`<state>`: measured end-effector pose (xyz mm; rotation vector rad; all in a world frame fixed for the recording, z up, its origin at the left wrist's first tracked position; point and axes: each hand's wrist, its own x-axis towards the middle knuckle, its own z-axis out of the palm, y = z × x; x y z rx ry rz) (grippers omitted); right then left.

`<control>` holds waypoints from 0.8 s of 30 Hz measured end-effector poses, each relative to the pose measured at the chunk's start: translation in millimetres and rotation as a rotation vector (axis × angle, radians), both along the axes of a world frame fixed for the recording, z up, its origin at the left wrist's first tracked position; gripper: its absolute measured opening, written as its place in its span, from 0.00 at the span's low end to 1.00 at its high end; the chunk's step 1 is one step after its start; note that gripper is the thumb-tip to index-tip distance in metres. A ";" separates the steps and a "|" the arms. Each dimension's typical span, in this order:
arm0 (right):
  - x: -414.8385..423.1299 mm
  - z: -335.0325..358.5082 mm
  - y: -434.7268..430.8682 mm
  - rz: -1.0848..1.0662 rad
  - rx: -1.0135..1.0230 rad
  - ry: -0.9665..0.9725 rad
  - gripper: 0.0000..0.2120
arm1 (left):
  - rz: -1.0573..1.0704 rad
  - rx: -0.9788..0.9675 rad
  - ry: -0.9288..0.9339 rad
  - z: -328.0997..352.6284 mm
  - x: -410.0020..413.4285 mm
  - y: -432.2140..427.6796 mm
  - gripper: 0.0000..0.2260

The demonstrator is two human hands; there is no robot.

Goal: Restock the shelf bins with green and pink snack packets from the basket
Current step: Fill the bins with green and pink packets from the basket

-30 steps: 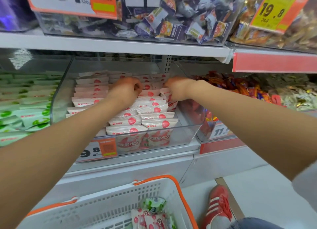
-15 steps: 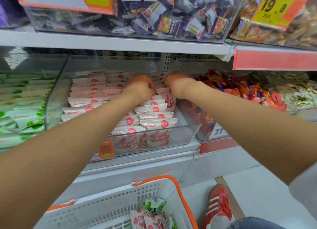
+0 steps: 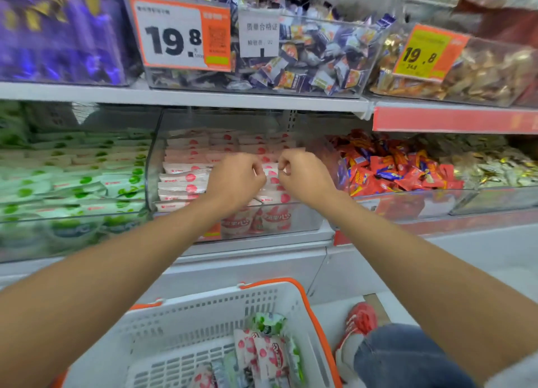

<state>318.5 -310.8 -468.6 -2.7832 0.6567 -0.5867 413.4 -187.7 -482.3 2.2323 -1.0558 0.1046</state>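
One basket [image 3: 203, 309]; left hand [image 3: 235, 182], right hand [image 3: 305, 179] over one bin [image 3: 152, 169].

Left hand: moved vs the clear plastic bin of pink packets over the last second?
Yes. The left hand has shifted right across the clear plastic bin of pink packets, toward the right hand; the gap between the two hands is narrower.

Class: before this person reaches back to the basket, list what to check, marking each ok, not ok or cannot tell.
1. Hands free: cannot tell; left hand and right hand are curled over the pink packets.
2. Pink packets lie in rows in the clear bin: ok.
3. The basket holds loose packets, pink and green: ok.
4. Room left in the clear bin: cannot tell; the hands hide its middle.
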 end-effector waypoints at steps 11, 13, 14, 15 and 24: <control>-79.4 -163.5 114.6 0.140 0.324 0.458 0.06 | 0.077 0.558 0.272 -126.2 -59.1 163.1 0.06; -82.8 -205.6 123.1 0.161 0.350 0.659 0.06 | 0.089 0.670 0.295 -155.4 -56.4 184.8 0.09; -83.7 -221.1 126.8 0.178 0.356 0.766 0.05 | 0.102 0.710 0.307 -167.9 -54.2 193.0 0.10; -83.6 -235.9 129.5 0.195 0.334 0.859 0.03 | 0.117 0.746 0.325 -179.2 -51.6 199.8 0.09; -82.5 -334.8 120.2 0.603 -0.431 1.255 0.11 | 0.093 0.804 0.506 -242.2 -42.3 197.0 0.07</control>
